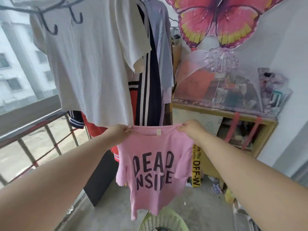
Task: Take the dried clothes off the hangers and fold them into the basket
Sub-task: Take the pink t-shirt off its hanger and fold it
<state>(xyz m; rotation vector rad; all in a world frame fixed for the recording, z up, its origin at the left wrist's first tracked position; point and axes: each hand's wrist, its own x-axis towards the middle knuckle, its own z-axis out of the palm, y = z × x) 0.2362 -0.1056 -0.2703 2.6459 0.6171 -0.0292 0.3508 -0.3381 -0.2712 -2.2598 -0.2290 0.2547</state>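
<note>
A pink T-shirt (150, 147) with dark lettering hangs spread out in front of me, off any hanger. My left hand (119, 131) pinches its left shoulder and my right hand (190, 129) pinches its right shoulder. Its hem dangles just above a pale green basket (150, 221) at the bottom edge of the view. Behind and above, a white T-shirt (93, 67), a dark garment with white stripes (150, 90) and a lilac shirt (164, 47) hang from the rack. Dark hanger hooks (53, 29) show at the top left.
A metal balcony railing (41, 130) runs along the left. A wooden shelf (241, 117) with a pink mesh food cover (216, 77) stands on the right. A butterfly kite (216, 19) hangs on the wall. A yellow strap (196, 170) dangles by the shelf.
</note>
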